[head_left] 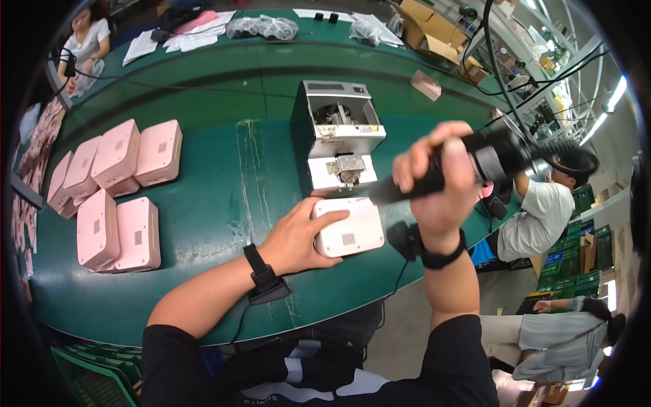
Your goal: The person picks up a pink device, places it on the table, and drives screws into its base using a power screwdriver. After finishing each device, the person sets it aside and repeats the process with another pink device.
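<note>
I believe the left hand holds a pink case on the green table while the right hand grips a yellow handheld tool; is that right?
Not quite: the head view shows the handheld tool is mainly black, not yellow. The left hand holds a pink case on the green table while the right hand grips the tool.

Counted at least 7 pink boxes (115,154) at L of the worktop (203,217), some overlapped, so exact no. unclear; 1 more pink box (363,227) sat under the L grip (295,234). R grip (445,207) had 1 blk power tool (491,163). There was 1 blk/white machine (344,138), plus 1 pink block (426,86) near far edge. Wrist straps (442,255): 2, i.e. 1 per arm. Small blk cylinders (333,18): 2. Cardboard boxes (434,46), upper R: min. 2. Other ppl (540,227) in view: 3.
</note>
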Motion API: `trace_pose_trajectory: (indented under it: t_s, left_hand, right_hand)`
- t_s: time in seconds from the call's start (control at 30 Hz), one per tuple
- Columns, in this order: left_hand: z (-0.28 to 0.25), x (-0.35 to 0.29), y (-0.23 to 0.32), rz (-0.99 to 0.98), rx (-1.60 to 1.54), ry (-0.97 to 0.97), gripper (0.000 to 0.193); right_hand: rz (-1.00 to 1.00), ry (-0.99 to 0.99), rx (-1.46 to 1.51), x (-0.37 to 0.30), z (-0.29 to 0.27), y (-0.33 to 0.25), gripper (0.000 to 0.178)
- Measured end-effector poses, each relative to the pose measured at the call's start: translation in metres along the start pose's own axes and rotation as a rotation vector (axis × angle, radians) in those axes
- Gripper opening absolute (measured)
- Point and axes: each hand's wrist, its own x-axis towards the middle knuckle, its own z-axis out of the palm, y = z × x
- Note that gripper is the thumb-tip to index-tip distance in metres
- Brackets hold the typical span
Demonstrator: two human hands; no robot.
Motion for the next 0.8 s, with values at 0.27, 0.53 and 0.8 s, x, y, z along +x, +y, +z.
trace_pose_trajectory:
  t_s: [0.27, 0.53, 0.8]
  left_hand:
    - [0.001, 0.001, 0.000, -0.026, 0.006, -0.025, 0.078]
    - [-0.001, 0.005, -0.009, -0.016, -0.029, 0.006, 0.079]
    - [0.006, -0.001, -0.009, -0.006, -0.004, 0.032, 0.079]
  right_hand:
    - [0.064, 0.080, -0.145, 0.029, 0.001, 0.027, 0.020]
    - [0.084, -0.076, 0.103, -0.032, 0.011, -0.018, 0.037]
    - [0.165, -0.148, 0.014, -0.055, 0.026, -0.020, 0.050]
